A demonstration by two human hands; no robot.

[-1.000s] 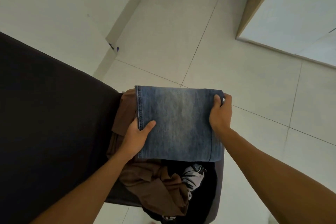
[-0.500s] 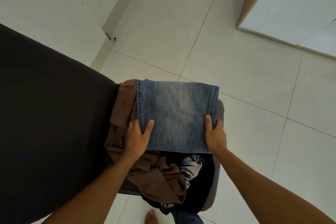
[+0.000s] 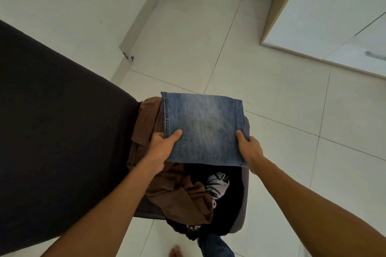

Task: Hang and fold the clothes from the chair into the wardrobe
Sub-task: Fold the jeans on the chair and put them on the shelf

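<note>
Your left hand (image 3: 160, 150) and right hand (image 3: 249, 153) are showing bare, with no gloves, rings or watch. Both forearms are running uncovered to the frame edge, no sleeves reaching them. Below, your bare foot (image 3: 175, 251) is showing beside a blue denim trouser leg (image 3: 215, 246).

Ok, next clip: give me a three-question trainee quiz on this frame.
1. True or false: both hands grip the folded jeans.
2. Which garment lies directly beside the left hand on the chair? A) brown garment B) white towel C) red jacket
3. Fill in: the right hand holds the jeans at their ____ edge.

Key: 1 true; 2 A, the brown garment; 3 right.
</note>
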